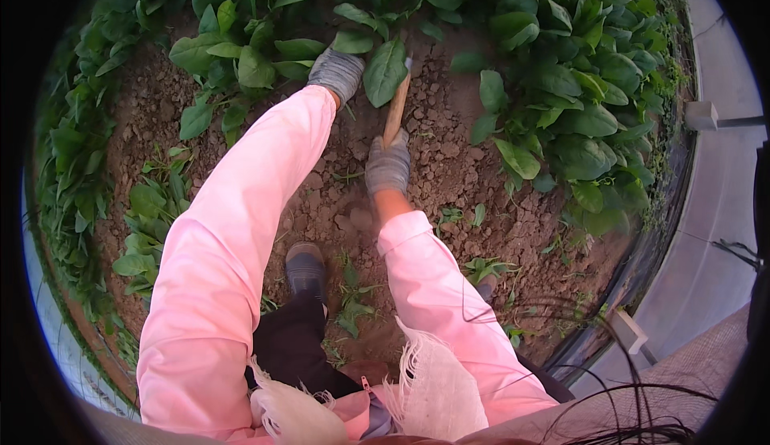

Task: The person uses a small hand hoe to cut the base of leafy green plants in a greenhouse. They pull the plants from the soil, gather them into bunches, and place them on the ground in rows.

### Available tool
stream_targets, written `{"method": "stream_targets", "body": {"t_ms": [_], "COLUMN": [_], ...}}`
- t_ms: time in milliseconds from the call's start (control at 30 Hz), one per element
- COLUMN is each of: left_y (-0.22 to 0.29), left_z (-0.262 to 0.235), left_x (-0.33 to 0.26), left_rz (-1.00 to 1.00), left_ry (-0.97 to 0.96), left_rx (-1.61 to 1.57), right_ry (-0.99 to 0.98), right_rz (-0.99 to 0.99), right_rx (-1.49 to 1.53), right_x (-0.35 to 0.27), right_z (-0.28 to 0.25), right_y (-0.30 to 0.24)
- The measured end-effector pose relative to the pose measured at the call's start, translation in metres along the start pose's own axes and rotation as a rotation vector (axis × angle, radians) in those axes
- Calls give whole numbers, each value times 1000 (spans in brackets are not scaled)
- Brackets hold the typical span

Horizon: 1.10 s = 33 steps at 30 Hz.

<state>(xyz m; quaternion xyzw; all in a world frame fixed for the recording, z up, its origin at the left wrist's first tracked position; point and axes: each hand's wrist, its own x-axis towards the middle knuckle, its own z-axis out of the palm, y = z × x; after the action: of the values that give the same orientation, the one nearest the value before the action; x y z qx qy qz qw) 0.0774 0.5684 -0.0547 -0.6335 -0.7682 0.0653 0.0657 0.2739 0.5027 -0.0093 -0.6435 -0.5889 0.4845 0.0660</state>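
Note:
My left hand point(337, 73), in a grey knit glove, is closed low among the stems of a spinach plant point(386, 73); its fingertips are hidden by leaves. Just nearer and to the right, my right hand point(388, 166), gloved alike, wraps round the wooden handle point(397, 111) of a hand tool. That handle slants away from me toward the same plant. A bit of grey metal shows at its far end, but the leaves cover the rest, so the tool's kind cannot be made out.
Dense spinach point(577, 100) grows at the right, with more leafy plants point(80, 148) along the left. Cloddy brown soil point(449, 156) lies between, dotted with small weeds point(353, 304). My shoe point(305, 270) stands on it. A pale sheet wall point(714, 196) curves along the right side.

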Motion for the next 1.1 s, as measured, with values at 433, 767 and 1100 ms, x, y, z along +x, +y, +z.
{"method": "stream_targets", "body": {"t_ms": [433,767,1100], "left_y": [-27,-3,46], "left_z": [-84,-140,-186], "left_x": [-86,-184,-234], "left_rz": [94,182,205], "left_ry": [-102,-29,-100], "left_rx": [-155,-885,-1326], "right_ry": [-124,-96,-507], "right_rz": [-25,-328,-206], "right_rx": [-26,483,481], "right_x": [-132,-115,-163], "right_z": [-78,-120,-135], "right_y": [150,89,9]}}
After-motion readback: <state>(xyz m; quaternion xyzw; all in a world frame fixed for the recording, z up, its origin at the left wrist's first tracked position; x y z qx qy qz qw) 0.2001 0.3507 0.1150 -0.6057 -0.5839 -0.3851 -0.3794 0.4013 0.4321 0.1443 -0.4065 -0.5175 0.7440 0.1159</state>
